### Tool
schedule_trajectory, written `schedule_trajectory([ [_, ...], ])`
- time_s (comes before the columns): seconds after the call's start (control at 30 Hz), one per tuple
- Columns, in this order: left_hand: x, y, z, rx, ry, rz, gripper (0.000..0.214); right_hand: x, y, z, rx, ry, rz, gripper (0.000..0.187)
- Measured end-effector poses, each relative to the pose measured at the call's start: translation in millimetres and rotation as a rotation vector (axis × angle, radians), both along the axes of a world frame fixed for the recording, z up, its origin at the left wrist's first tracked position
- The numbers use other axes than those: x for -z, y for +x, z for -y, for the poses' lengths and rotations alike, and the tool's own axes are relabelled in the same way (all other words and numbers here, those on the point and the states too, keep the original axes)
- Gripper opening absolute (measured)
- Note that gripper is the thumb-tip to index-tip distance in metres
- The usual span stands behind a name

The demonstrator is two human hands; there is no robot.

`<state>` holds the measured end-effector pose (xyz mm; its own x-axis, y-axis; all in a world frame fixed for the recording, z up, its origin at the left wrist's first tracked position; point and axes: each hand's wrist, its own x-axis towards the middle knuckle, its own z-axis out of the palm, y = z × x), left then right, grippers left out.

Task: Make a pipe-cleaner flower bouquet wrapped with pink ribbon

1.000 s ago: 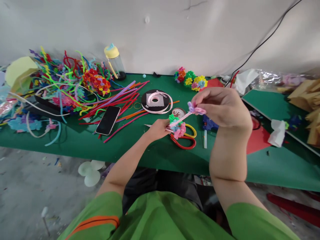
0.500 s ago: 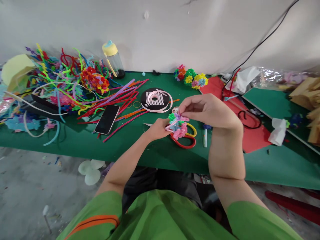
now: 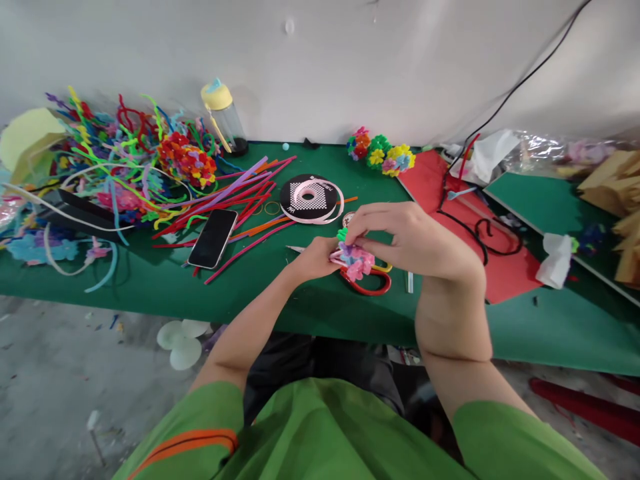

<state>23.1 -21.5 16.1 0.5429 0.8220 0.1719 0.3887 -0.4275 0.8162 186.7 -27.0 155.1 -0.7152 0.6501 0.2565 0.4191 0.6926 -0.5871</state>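
Note:
A small bunch of pipe-cleaner flowers (image 3: 359,261) in pink, purple, blue and green is held over the table's front half. My left hand (image 3: 318,258) is closed around its stems at the left side. From above, my right hand (image 3: 400,235) pinches at the top of the bunch; its fingertips partly cover the blossoms. Beneath the flowers lie scissors (image 3: 371,290) with red and yellow handles, their blade tip showing left of my left hand. Just behind my hands rests a black ribbon spool (image 3: 295,193) with loose pale pink ribbon.
Loose pipe cleaners (image 3: 250,200) and a phone (image 3: 213,239) lie left of my hands. A tangled heap of pipe-cleaner pieces (image 3: 130,160) and a bottle (image 3: 225,120) stand farther left. Finished flower clusters (image 3: 383,155) sit by the wall. Red sheets (image 3: 505,280) and a black cord (image 3: 463,233) lie right.
My right hand has moved slightly left and down, its fingers now over the upper blossoms of the bunch. My left hand stays in about the same place.

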Motion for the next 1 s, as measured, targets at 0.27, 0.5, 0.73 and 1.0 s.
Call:
schedule_trajectory([
  [0.27,1.3,1.4,1.0,-0.001,-0.004,0.012,0.013,4.0,-3.7,-1.5,-0.025,0.03,0.018,0.021],
  [0.5,-0.7,-0.9,-2.3,-0.086,-0.013,-0.019,0.027,1.1,1.4,2.8,0.025,0.087,-0.002,0.026],
  [0.73,-3.0,-0.6,-0.9,-0.076,0.002,-0.044,0.026,3.3,-1.2,-1.8,-0.034,0.041,-0.012,0.026],
  [1.0,-6.1,-0.7,-1.1,-0.056,0.031,-0.024,0.031,4.8,0.3,-5.9,-0.045,0.019,0.015,0.024],
])
